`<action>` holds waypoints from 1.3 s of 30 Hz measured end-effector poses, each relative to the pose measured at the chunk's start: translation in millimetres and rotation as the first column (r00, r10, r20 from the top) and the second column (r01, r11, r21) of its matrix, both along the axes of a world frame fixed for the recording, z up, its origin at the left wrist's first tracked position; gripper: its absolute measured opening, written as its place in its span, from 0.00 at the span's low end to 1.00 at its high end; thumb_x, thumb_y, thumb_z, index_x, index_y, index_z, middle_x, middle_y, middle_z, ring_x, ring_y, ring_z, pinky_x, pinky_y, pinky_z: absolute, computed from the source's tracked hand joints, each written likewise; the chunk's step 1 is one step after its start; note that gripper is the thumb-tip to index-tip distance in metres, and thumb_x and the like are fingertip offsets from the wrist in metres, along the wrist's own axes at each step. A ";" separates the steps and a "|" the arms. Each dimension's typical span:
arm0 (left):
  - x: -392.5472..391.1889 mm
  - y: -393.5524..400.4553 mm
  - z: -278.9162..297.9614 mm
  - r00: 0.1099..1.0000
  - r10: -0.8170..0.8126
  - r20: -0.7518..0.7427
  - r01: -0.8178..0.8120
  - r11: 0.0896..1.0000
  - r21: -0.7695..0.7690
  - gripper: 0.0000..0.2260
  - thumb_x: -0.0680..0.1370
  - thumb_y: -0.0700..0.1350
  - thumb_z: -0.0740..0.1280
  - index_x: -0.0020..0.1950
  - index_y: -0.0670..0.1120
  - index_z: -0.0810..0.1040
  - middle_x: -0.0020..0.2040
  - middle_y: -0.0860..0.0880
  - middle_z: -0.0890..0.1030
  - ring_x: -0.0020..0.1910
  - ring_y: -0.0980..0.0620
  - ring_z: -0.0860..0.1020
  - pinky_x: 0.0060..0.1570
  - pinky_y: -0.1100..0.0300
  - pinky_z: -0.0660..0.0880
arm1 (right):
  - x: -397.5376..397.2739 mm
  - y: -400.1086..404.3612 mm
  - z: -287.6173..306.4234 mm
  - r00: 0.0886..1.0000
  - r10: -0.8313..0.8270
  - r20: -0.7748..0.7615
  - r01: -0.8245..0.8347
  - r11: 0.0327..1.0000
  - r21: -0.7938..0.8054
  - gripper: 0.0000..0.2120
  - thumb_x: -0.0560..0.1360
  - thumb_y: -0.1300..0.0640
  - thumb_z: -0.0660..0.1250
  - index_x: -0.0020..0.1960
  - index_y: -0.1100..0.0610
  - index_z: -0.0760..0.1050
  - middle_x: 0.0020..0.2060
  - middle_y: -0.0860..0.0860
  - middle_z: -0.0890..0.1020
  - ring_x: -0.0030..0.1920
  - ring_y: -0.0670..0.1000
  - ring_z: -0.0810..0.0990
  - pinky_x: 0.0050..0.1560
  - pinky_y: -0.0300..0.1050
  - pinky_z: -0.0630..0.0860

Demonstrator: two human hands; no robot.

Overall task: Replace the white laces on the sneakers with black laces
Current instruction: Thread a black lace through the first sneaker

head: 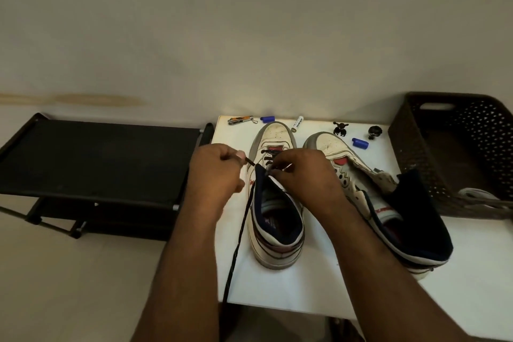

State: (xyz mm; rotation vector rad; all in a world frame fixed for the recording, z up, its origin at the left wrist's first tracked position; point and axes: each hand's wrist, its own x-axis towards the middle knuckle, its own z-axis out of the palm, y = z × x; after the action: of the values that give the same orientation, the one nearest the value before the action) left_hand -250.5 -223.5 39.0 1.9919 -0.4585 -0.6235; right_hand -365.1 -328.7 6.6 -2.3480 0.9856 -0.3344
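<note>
Now both hands pinch the black lace (241, 230): left hand (215, 172) at nine o'clock of the sneaker (274, 203), right hand (302, 172) over its eyelets.

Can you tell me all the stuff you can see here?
sneakers: two, white, on the table
black lace: one, partly threaded in the left sneaker
table: one, white
blue caps: two, behind the sneakers
battery: one, white
nail clipper: one, silver
small black figures: two
basket: one, brown, right
shoe rack: one, black, left
left hand: pinches the lace tip
right hand: at the eyelets
</note>
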 end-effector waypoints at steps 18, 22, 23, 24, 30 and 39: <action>-7.9 5.7 -21.9 0.934 -0.241 -0.264 0.342 0.816 0.466 0.13 0.81 0.39 0.58 0.63 0.47 0.74 0.39 0.39 0.82 0.25 0.48 0.78 0.30 0.53 0.80 | -6.6 -10.6 3.1 0.982 -0.117 0.145 0.086 0.974 0.208 0.08 0.73 0.63 0.70 0.50 0.56 0.84 0.44 0.49 0.85 0.39 0.39 0.77 0.39 0.22 0.68; 7.0 -3.7 -39.3 0.987 -0.134 -0.088 0.159 0.902 0.402 0.06 0.78 0.40 0.66 0.48 0.42 0.83 0.42 0.40 0.83 0.41 0.41 0.83 0.46 0.45 0.82 | -5.8 -10.4 4.2 0.982 -0.110 0.155 0.071 0.969 0.237 0.09 0.73 0.64 0.69 0.50 0.56 0.84 0.43 0.47 0.84 0.41 0.41 0.79 0.41 0.25 0.70; 9.2 -5.7 -40.0 0.995 -0.082 -0.056 0.096 0.938 0.333 0.05 0.77 0.40 0.68 0.44 0.43 0.83 0.43 0.41 0.84 0.44 0.41 0.83 0.48 0.45 0.81 | -5.9 -10.5 4.1 0.983 -0.105 0.152 0.066 0.968 0.243 0.09 0.73 0.64 0.69 0.50 0.56 0.84 0.44 0.47 0.84 0.41 0.41 0.79 0.41 0.24 0.70; 9.3 -7.7 -38.8 0.999 -0.017 -0.043 0.026 0.976 0.217 0.05 0.76 0.40 0.69 0.41 0.45 0.83 0.43 0.43 0.84 0.44 0.43 0.83 0.50 0.45 0.80 | -6.0 -10.8 3.6 0.983 -0.103 0.153 0.062 0.966 0.251 0.09 0.73 0.64 0.69 0.50 0.56 0.84 0.44 0.47 0.84 0.42 0.41 0.79 0.42 0.25 0.70; -15.8 -24.1 -2.7 0.942 -0.113 -0.317 -0.076 0.846 -0.528 0.09 0.75 0.35 0.70 0.53 0.43 0.81 0.46 0.45 0.85 0.48 0.50 0.83 0.48 0.58 0.79 | -2.4 -7.6 -0.5 0.904 -0.205 0.375 0.057 0.928 0.368 0.17 0.74 0.66 0.69 0.60 0.53 0.79 0.52 0.44 0.81 0.48 0.36 0.79 0.56 0.38 0.77; -18.7 -9.5 48.5 0.849 -0.525 0.063 0.432 0.620 -0.654 0.15 0.78 0.36 0.65 0.63 0.47 0.76 0.36 0.44 0.82 0.38 0.50 0.80 0.44 0.57 0.77 | -6.1 -5.3 19.2 0.734 -0.065 0.676 -0.378 0.788 0.486 0.25 0.75 0.64 0.67 0.61 0.36 0.75 0.74 0.45 0.64 0.73 0.45 0.63 0.66 0.52 0.72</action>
State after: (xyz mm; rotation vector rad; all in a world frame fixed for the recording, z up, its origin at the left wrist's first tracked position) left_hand -269.2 -233.0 87.5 1.1324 -1.0018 -0.7887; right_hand -371.3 -334.0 25.8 -1.5116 0.4152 -0.6305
